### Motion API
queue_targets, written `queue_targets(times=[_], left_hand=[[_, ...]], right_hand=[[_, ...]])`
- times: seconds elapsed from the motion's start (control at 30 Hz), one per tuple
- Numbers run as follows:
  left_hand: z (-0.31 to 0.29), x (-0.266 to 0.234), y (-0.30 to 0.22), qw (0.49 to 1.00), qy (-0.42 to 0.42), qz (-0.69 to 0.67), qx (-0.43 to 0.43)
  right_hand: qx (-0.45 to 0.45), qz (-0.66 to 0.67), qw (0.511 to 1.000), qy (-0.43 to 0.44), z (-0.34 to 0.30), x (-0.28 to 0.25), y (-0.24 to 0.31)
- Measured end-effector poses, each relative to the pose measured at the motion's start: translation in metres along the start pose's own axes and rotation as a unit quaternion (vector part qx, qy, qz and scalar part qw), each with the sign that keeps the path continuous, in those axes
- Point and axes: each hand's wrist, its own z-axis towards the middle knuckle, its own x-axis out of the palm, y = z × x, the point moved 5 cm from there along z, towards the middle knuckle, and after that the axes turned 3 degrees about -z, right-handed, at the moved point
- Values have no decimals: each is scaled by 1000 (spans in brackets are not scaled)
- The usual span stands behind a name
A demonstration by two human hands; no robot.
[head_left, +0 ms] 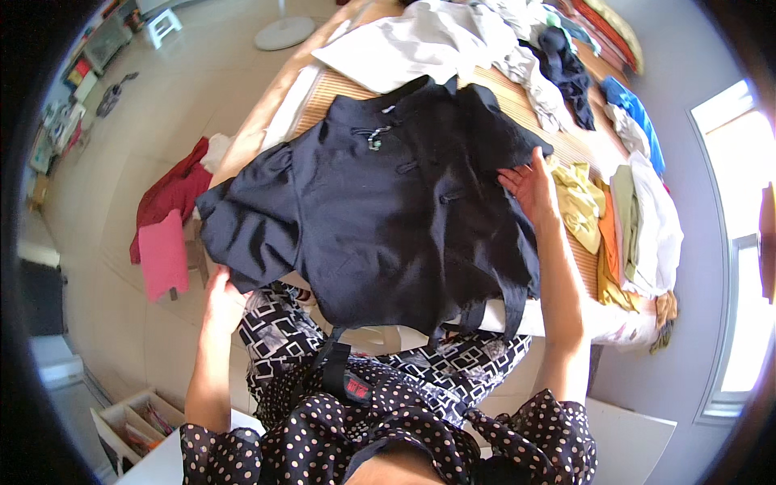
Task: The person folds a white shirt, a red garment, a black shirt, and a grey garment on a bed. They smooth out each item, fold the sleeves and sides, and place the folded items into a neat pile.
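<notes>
A black short-sleeved blouse [372, 218] is spread in front of me, its collar away from me and its hem toward my lap. Near the neckline hangs a small beaded ornament [375, 139]. My left hand [226, 299] pinches the edge of the left sleeve, fingers partly behind the cloth. At the other sleeve, my right hand [529, 184] grips the cuff between thumb and fingers, palm turned up. Black straps dangle from the hem over my patterned trousers.
The blouse lies over a bed with a striped mat [323, 93]. White clothes [412, 48] lie at the far side, dark garments [563, 73] beside them. Folded yellow cloth [578, 206] and white clothes [653, 226] line the right edge. A pink cloth [164, 255] hangs at left.
</notes>
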Motion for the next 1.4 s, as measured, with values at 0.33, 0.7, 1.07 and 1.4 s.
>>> queue_targets(times=[0.33,0.7,1.07,1.4], left_hand=[[4,46,-103,961,161,31,222],[20,47,-48,987,-14,-155,39],[84,10,-155,954,-138,194,179],[52,274,-4,689,237,506,461]], right_hand=[[-359,-295,882,-80,-21,43,120],[-303,-677,665,-80,-50,-19,53],[-68,-465,882,-26,-83,-16,6],[-141,-107,977,-115,-38,-24,9]])
